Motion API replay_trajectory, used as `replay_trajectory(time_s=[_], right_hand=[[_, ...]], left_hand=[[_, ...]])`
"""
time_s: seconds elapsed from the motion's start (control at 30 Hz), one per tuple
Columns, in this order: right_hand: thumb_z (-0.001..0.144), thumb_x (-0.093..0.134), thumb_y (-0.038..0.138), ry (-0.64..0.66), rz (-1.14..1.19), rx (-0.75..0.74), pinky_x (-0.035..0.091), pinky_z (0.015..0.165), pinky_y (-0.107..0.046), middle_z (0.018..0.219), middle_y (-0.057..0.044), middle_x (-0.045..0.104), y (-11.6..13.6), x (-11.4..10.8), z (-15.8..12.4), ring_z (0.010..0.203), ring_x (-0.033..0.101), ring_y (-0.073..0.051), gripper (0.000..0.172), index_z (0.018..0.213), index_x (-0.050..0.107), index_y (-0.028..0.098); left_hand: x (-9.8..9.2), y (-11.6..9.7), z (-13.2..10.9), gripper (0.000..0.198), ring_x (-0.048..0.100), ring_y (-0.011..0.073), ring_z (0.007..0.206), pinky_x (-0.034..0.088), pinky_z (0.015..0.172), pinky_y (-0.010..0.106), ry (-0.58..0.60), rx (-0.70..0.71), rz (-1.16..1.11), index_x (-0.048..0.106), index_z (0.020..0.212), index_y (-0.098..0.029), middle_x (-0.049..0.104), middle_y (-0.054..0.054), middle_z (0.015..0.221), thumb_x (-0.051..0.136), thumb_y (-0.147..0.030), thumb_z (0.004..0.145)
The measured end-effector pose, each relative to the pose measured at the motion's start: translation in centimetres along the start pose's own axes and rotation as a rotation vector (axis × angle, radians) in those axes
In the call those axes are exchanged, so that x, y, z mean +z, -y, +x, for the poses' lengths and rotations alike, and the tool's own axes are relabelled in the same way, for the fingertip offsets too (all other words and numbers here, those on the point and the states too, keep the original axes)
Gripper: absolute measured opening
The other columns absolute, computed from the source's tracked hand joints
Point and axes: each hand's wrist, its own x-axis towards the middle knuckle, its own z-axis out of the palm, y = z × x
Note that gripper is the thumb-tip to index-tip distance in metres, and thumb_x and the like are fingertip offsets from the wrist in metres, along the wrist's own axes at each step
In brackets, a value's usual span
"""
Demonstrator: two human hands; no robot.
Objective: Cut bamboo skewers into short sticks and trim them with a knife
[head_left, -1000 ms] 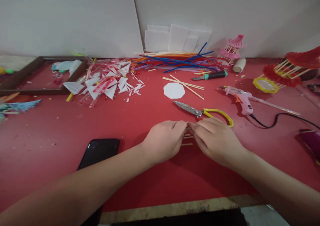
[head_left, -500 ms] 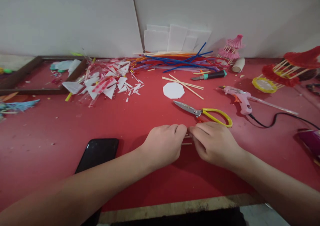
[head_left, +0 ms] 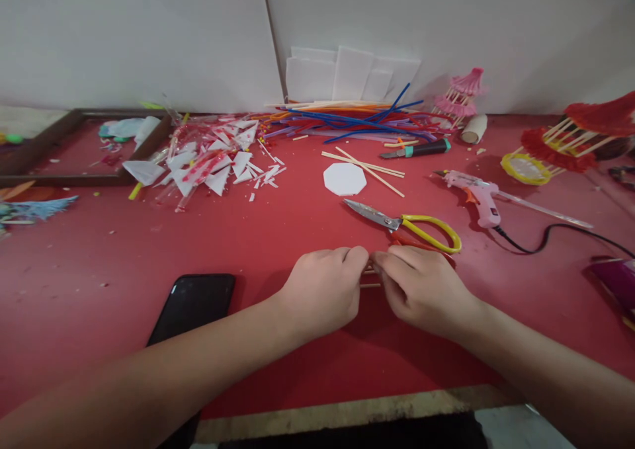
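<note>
Hands: two, the left hand [head_left: 322, 287] and the right hand [head_left: 427, 287], curled tight and almost meeting, fingertips clamped on thin pale sticks [head_left: 370, 285].
Held sticks: at least two show in the gap, near the front of the red worktop [head_left: 297, 383]; the full count is hidden.
Scissors [head_left: 394, 223]: one pair, one handle yellow, one red, just beyond the right hand, blades pointing left.
White octagon [head_left: 344, 179]: one, lying flat beyond the scissors, with loose crossed sticks [head_left: 370, 172] just behind.
Tools at right: one pink glue gun [head_left: 480, 194], one cutter [head_left: 426, 149].
Tiered models: two, a pink model [head_left: 459, 105] and a red model [head_left: 575, 135].
Phone [head_left: 198, 303]: one, screen dark, partly hidden by the left forearm.
Lettering: on the purple packet [head_left: 615, 280], too dim to tell.
</note>
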Motion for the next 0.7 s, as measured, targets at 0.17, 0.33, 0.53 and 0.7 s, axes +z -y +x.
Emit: replay_trajectory(time_s=[0.17,0.33,0.53,0.7], right_hand=[[0.088,0.041,0.012,-0.038,-0.033,0.029,0.036,0.053,-0.028,0.065,-0.004,0.057,-0.1,0.2,0.2,0.057,0.051,-0.015,0.023,0.079,0.062,0.014],[0.086,0.043,0.012,-0.002,0.033,0.029,0.039,0.054,-0.028,0.068,-0.005,0.06,-0.3,0.3,0.1,0.059,0.055,-0.016,0.019,0.081,0.061,0.015],[0.091,0.046,0.018,-0.075,0.36,0.187,0.045,0.058,-0.025,0.071,-0.002,0.065,-0.4,-0.4,0.4,0.062,0.059,-0.013,0.015,0.087,0.061,0.019],[0.094,0.046,0.025,-0.182,0.689,0.419,0.047,0.052,-0.025,0.081,-0.001,0.067,-1.5,-0.6,0.3,0.053,0.056,-0.011,0.032,0.126,0.045,0.022]], left_hand=[[-0.2,-0.1,0.3,0.018,0.064,0.0248,0.061,0.044,0.048,0.032,0.031,-0.072,-0.007,0.054,0.089,-0.016,0.065,0.005,0.073,0.036,-0.016,0.089],[-0.1,0.4,0.2,0.016,0.062,0.0217,0.065,0.044,0.053,0.029,-0.044,0.003,-0.015,0.053,0.085,-0.017,0.064,0.005,0.072,0.038,-0.012,0.086],[-0.3,1.2,0.6,0.026,0.051,0.0118,0.061,0.04,0.057,0.023,-0.133,0.024,-0.618,0.047,0.077,-0.019,0.054,-0.002,0.068,0.033,-0.027,0.097],[0.1,2.0,1.6,0.027,0.051,0.0103,0.067,0.044,0.066,0.023,-0.206,-0.097,-1.146,0.054,0.08,-0.018,0.055,-0.001,0.073,0.039,-0.032,0.097]])
